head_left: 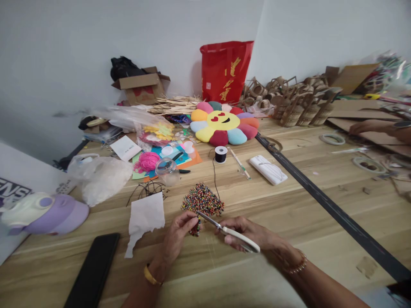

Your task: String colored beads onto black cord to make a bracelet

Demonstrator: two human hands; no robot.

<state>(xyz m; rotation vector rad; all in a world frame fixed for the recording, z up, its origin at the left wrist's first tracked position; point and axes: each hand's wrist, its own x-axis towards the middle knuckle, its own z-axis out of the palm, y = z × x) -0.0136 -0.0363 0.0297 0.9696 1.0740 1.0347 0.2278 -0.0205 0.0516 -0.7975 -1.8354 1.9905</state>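
Observation:
Fingers pinched, my left hand point(180, 230) holds a small beaded loop point(198, 227) of many colours just in front of a heap of beads point(203, 199). A pair of scissors point(243, 241) with white handles is in my right hand point(245, 231), its blades pointing left to the beaded loop beside my left fingertips. Whether the blades touch the cord there is too small to tell. Behind the heap stands a spool of black cord point(221, 154), and its loose cord runs down to the beads.
A torn white paper point(146, 218) and a black phone-like slab point(93, 269) lie left. Behind are a clear jar point(167, 171), pink yarn point(147, 161) and a flower cushion point(224, 122). A white power bank-like block point(268, 169) lies right. Another person's hand point(369, 126) rests over cardboard.

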